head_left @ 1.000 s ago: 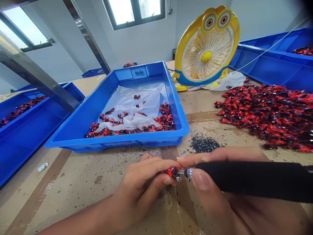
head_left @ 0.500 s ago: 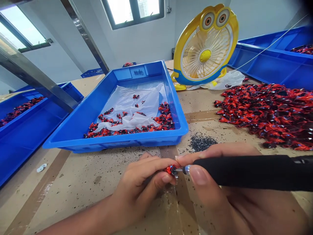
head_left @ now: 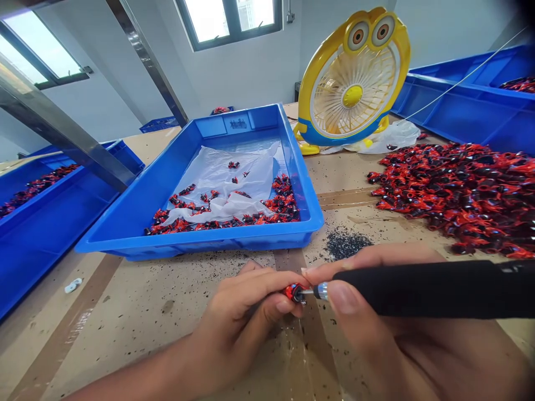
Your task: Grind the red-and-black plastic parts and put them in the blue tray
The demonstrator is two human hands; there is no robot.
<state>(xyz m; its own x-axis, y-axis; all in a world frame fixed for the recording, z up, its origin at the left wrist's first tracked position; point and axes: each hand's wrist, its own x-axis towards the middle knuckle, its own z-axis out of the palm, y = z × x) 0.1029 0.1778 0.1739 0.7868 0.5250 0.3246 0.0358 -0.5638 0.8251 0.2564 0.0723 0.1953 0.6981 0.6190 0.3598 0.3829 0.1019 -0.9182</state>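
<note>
My left hand [head_left: 246, 309] pinches a small red-and-black plastic part [head_left: 294, 292] between thumb and fingers, low over the table. My right hand [head_left: 376, 328] is wrapped round a handheld tool [head_left: 426, 289] with a thick black sleeve, a silver collar and a thin metal bit. The bit points left and meets the dark open end of the part; how deep it reaches is hidden. My right index fingertip touches or nearly touches my left fingers. Beyond them stands a blue tray [head_left: 200, 243] with white plastic film and many similar parts.
A large heap of red-and-black parts [head_left: 455, 195] lies at right. Black shavings [head_left: 345, 243] are scattered before it. A yellow fan [head_left: 352, 97] stands behind. More blue bins are at left [head_left: 54, 239] and far right [head_left: 443, 106]. A small white piece [head_left: 73, 285] lies at left.
The view has shifted very slightly. The tool's rear end sits a little higher against the frame, while both hands keep their hold and the bit stays at the part.
</note>
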